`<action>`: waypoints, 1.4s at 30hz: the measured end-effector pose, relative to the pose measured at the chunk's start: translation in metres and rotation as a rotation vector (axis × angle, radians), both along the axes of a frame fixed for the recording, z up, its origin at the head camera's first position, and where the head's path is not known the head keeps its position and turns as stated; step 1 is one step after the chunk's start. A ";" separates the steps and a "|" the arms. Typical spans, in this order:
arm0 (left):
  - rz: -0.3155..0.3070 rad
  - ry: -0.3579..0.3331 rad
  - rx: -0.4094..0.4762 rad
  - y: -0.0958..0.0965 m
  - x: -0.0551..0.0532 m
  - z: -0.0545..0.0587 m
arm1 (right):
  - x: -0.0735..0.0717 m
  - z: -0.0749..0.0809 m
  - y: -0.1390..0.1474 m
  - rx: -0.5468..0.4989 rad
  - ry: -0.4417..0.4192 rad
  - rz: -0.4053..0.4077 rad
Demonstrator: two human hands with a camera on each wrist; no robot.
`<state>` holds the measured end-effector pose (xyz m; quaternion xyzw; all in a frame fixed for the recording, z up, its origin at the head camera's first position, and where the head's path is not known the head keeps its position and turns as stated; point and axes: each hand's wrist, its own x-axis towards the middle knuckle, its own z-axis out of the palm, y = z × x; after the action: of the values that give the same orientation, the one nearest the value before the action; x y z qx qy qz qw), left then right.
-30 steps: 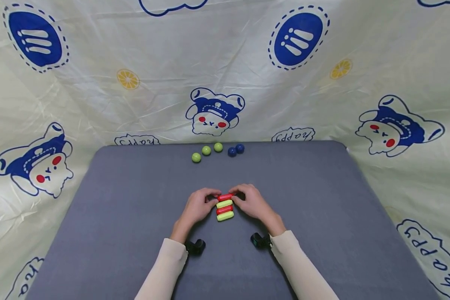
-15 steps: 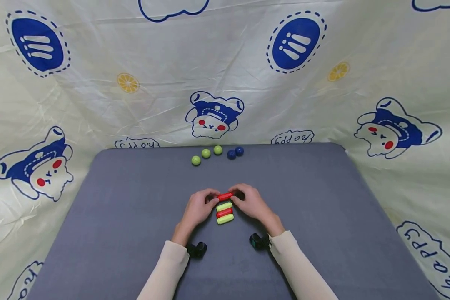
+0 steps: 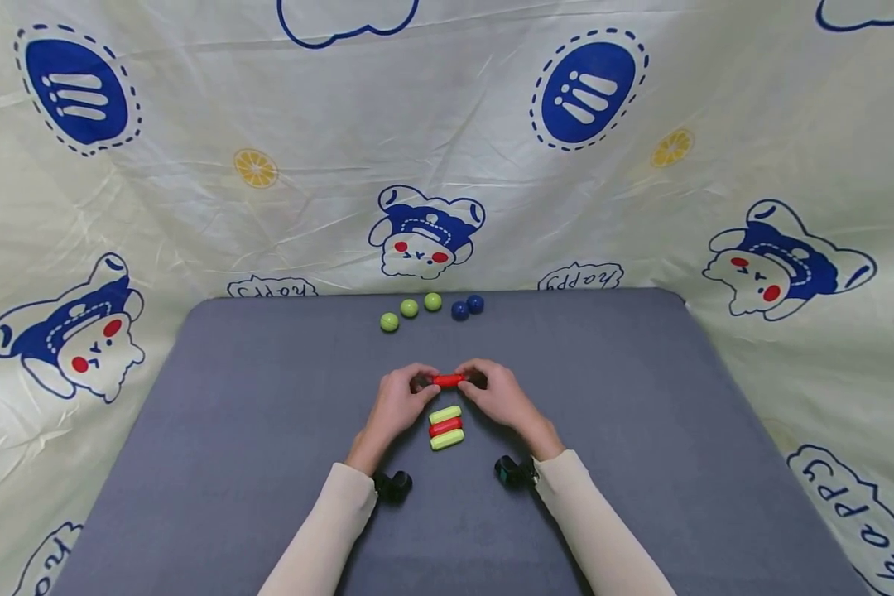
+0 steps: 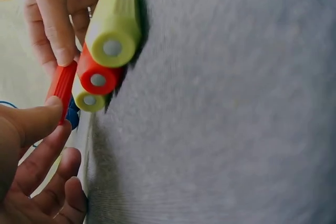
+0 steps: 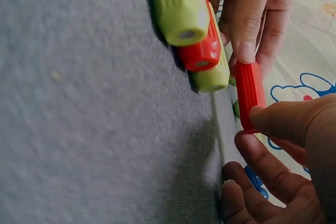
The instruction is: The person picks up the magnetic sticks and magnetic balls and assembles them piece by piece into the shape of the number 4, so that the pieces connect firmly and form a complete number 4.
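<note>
Thumb and fingers of my left hand (image 3: 401, 403) pinch one end of a red magnetic stick (image 3: 448, 381). The other end is pinched by my right hand (image 3: 502, 399). Both wrist views show this ribbed stick (image 4: 63, 86) spanning the two hands above the cloth. Nearer to me three more sticks lie side by side on the table: a yellow-green stick (image 3: 444, 415), a red stick (image 3: 446, 427) and another yellow-green stick (image 3: 447, 439). Round grey discs sit in their ends. Fingertips cover the ends of the held stick.
Toward the back edge of the grey cloth-covered table (image 3: 268, 430) are several balls: green balls (image 3: 409, 308) at left and two dark blue balls (image 3: 459, 310) beside them. A printed curtain (image 3: 313, 223) hangs behind and around the table.
The red stick, held in both hands, has moved away from the row of three toward the back, widening the gap. Its tilt has levelled out. The row stays together.
</note>
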<state>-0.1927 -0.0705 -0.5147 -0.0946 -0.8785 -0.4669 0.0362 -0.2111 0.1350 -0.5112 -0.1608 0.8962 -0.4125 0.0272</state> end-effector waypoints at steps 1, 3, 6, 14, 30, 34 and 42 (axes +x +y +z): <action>0.006 0.004 -0.002 0.000 -0.002 0.000 | -0.002 0.000 0.000 0.000 0.001 0.003; 0.020 0.007 -0.011 0.000 -0.006 0.001 | -0.006 0.000 -0.001 0.000 0.006 0.011; 0.035 0.009 -0.018 -0.001 -0.011 0.002 | -0.011 0.001 -0.001 -0.001 0.004 0.015; 0.041 0.008 -0.021 -0.001 -0.024 0.004 | -0.024 0.003 -0.002 0.007 0.027 0.015; 0.009 -0.017 -0.145 0.003 -0.045 0.007 | -0.047 -0.003 -0.002 0.013 -0.046 0.013; 0.000 -0.043 -0.164 0.004 -0.047 0.008 | -0.049 -0.001 -0.001 0.004 -0.066 0.004; 0.023 -0.044 -0.158 0.003 -0.048 0.005 | -0.050 -0.004 -0.001 -0.007 -0.038 0.025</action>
<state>-0.2405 -0.0675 -0.5096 -0.0769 -0.9142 -0.3976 0.0146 -0.2607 0.1339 -0.5150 -0.1641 0.8921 -0.4181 0.0488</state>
